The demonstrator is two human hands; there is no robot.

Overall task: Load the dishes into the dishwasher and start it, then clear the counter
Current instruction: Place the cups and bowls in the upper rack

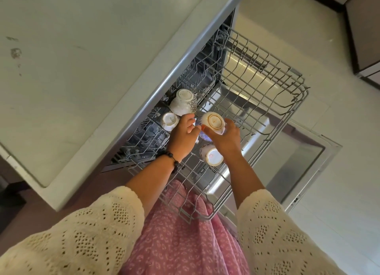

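Note:
The dishwasher's upper wire rack point(267, 102) is pulled out over the open door point(298, 163). Upside down in the rack stand a speckled white mug point(183, 102), a small white cup point(169, 121) and another white cup point(211, 157). My right hand point(225, 138) grips a gold-rimmed white cup point(213, 121), bottom up, over the rack. My left hand point(183, 134) reaches beside it with loosely bent fingers; what it touches is hidden. A blue-patterned cup point(203, 135) shows between the two hands.
A pale counter point(72, 69) runs along the left above the dishwasher. The right half of the upper rack holds no dishes. Light floor lies to the right, with a dark cabinet point(364, 38) at the far right. My pink skirt hangs against the rack's near corner.

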